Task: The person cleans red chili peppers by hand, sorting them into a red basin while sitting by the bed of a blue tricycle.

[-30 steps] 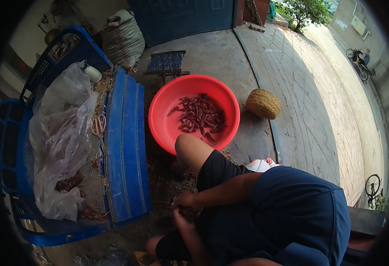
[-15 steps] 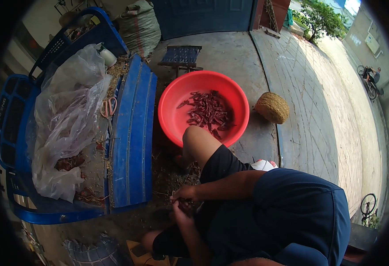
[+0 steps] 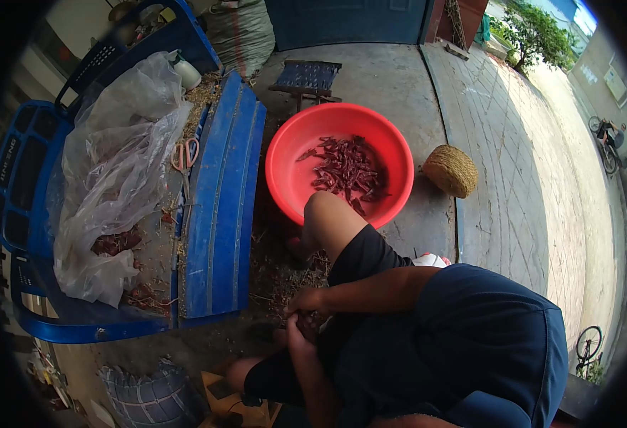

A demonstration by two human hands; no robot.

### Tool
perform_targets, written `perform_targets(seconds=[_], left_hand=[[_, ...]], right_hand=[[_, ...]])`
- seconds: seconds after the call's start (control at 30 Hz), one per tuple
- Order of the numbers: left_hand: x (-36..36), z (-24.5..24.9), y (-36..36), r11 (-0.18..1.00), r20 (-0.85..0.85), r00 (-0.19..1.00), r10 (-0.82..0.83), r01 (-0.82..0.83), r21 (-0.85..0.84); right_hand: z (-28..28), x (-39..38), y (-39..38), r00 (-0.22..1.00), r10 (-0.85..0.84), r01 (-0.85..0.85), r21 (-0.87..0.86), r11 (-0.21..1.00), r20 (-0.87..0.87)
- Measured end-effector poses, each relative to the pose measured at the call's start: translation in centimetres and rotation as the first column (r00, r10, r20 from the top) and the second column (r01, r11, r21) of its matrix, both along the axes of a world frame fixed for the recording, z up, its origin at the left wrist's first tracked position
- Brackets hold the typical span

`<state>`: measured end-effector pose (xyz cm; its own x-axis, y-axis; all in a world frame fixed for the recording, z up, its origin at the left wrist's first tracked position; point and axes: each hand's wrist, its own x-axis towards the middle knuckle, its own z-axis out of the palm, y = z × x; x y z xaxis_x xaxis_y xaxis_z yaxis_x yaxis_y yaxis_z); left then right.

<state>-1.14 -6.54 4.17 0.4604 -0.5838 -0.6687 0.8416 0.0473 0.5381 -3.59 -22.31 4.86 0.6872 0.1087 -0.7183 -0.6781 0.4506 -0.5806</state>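
My right hand (image 3: 306,302) and my left hand (image 3: 297,334) are close together over my lap. Dark reddish-brown pieces (image 3: 309,327), which look like dried peppers, show in my left hand, whose fingers are curled round them. The right hand's fingers are bent inward beside it; what they pinch is too small to tell. Beyond my knee stands a red basin (image 3: 285,171) with a pile of dark red dried peppers (image 3: 345,167) in it. Plant scraps (image 3: 277,274) litter the floor near my hands.
At the left is a blue cart (image 3: 220,214) bearing clear plastic sheeting (image 3: 120,171), scissors (image 3: 185,155) and a pale bottle (image 3: 187,73). A low stool (image 3: 307,77), a woven round seat (image 3: 450,171) and a sack (image 3: 238,36) surround the basin. A person (image 3: 617,135) is beside a bicycle far right.
The view has shifted, so the basin and cart appear slightly higher and farther right. My hands remain together, with the right hand's fingers slightly lower against the left.
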Motion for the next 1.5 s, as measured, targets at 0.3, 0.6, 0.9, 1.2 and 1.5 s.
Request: perform_targets(seconds=[0.3, 0.6, 0.9, 1.2, 1.5], left_hand=[[-0.1, 1.2, -0.6, 0.995, -0.053, 0.997, 0.060, -0.055, 0.087], [0.2, 2.2, -2.6, 0.983, -0.020, 0.998, 0.065, -0.068, -0.172], [3.0, 2.9, -0.5, 0.959, 0.138, 0.965, 0.225, -0.194, -0.207], [3.2, 1.7, -0.4, 0.912, 0.037, 0.943, 0.330, -0.308, -0.272], [2.5, 0.0, -1.3, 0.930, -0.034, 0.944, 0.329, -0.330, -0.165]], right_hand=[[1.2, 0.6, -2.3, 0.966, 0.172, -0.059, -0.479, 0.876, 0.194], [4.4, 5.3, -7.8, 0.419, 0.897, -0.117, -0.972, 0.205, 0.139], [6.9, 8.6, -5.4, 0.689, 0.669, -0.428, -0.588, 0.686, 0.278], [1.7, 7.2, 1.5, 0.951, -0.273, 0.267, 0.065, 0.962, 0.147], [-1.2, 6.6, 2.4, 0.929, -0.310, 0.330, -0.073, 0.941, 0.205]])
